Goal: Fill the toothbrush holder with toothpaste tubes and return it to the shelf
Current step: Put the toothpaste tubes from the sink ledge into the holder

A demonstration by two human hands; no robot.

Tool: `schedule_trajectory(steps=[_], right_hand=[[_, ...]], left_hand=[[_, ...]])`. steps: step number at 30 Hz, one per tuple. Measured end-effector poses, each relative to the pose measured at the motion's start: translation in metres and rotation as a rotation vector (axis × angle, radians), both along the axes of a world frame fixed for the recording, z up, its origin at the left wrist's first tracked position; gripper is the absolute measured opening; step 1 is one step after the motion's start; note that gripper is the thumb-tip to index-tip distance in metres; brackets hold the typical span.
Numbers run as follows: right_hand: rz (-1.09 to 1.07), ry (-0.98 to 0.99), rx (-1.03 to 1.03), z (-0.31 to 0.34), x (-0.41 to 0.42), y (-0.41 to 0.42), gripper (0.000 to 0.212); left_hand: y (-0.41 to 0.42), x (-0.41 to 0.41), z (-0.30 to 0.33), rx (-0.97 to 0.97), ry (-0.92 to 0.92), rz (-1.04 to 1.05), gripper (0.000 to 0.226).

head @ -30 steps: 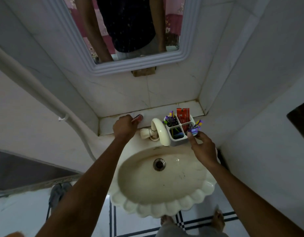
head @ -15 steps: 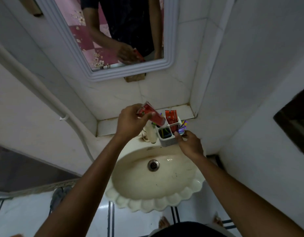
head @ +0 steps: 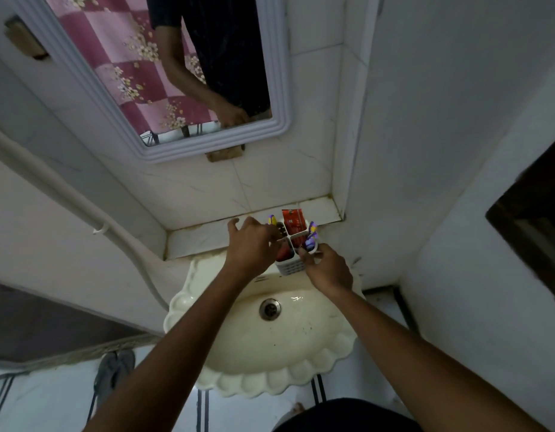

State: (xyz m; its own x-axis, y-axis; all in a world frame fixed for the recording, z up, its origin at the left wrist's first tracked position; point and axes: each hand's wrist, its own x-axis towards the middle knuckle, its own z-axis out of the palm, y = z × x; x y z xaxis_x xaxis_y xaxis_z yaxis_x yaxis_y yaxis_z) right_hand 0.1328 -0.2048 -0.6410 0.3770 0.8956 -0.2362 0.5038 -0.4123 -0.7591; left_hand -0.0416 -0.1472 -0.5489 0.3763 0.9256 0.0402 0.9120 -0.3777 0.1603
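Head view, steeply down over sink (head: 270, 353)

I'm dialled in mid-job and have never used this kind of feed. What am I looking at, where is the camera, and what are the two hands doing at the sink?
There is no machine here: these are a person's two bare hands, filmed by one wide-angle camera on their head, looking forward and down. That explains the stretched forearms coming in from the bottom edge.

Below is a cream, scallop-edged sink, with a tiled shelf behind it and a mirror above that reflects the person's body.

At the back rim of the sink stands a white toothbrush holder divided into compartments. A red toothpaste tube sticks up from a back compartment, and purple toothbrushes from the right side.

The right hand steadies the holder's right edge. The left hand is over the holder's left side, fingers spread; its grip is hidden from this angle.
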Motion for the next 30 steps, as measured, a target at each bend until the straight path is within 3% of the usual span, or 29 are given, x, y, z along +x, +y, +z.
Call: schedule_trajectory(steps=[10, 12, 15, 18, 24, 27, 30], right_hand=[[0.020, -0.019, 0.014, -0.010, 0.005, 0.005, 0.050], [0.023, -0.018, 0.031, -0.011, 0.003, 0.006, 0.049], [0.008, 0.002, 0.155, -0.013, -0.002, -0.002, 0.052], [0.003, 0.041, 0.255, -0.019, -0.013, -0.016, 0.067], [0.036, 0.039, 0.222, -0.021, -0.043, -0.020, 0.140], [-0.041, 0.043, 0.223, -0.018, -0.050, -0.005, 0.149], [-0.077, 0.087, 0.222, -0.023, -0.046, 0.010, 0.144]], left_hand=[[0.009, 0.014, -0.009, 0.014, 0.041, 0.021, 0.026], [0.008, 0.012, -0.010, -0.025, -0.046, 0.045, 0.024], [0.003, 0.006, -0.009, -0.032, -0.358, 0.175, 0.027], [-0.002, -0.006, -0.007, 0.003, -0.547, 0.236, 0.034], [-0.011, -0.033, -0.011, 0.022, -0.644, 0.242, 0.037], [-0.012, -0.044, -0.012, 0.032, -0.662, 0.240, 0.036], [-0.012, -0.051, -0.010, 0.017, -0.687, 0.240, 0.037]])
